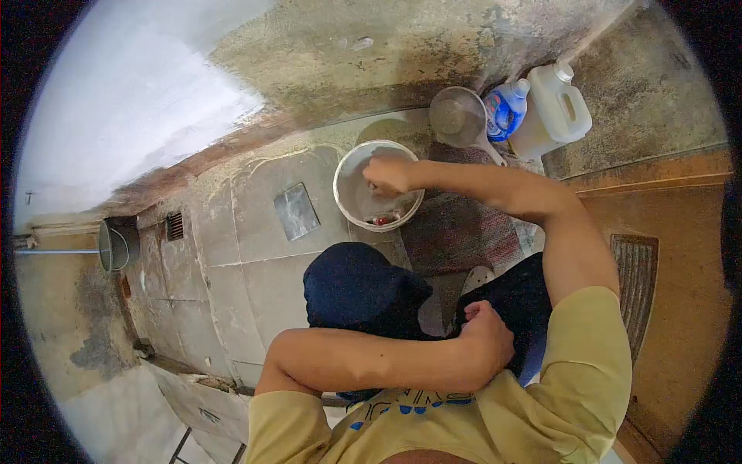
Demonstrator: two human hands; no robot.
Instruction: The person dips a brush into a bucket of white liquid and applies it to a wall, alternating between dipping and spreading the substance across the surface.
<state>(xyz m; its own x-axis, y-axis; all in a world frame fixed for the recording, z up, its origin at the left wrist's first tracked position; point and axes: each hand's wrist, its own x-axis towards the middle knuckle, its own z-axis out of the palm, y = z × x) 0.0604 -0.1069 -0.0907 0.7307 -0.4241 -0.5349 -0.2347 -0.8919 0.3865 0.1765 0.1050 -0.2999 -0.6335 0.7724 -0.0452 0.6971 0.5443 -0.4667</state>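
A white bucket [341, 203] stands on the floor ahead of me. My right hand [389, 175] reaches into it from the right, its fingers curled closed near the bucket's middle. What they hold, if anything, I cannot make out. Near the bucket's lower rim lies a small red and whitish thing [380, 220], too small to name. My left hand [488, 336] rests by my thigh with the forearm across my lap. Its fingers are loosely curled, and nothing shows in them.
A pale long-handled dipper [457, 116], a blue bottle [506, 108] and a whitish jerrycan [553, 112] stand by the wall. A dark reddish mat [456, 236] lies right of the bucket. A grey square plate [297, 211] is left. A dark bucket [119, 246] stands far left.
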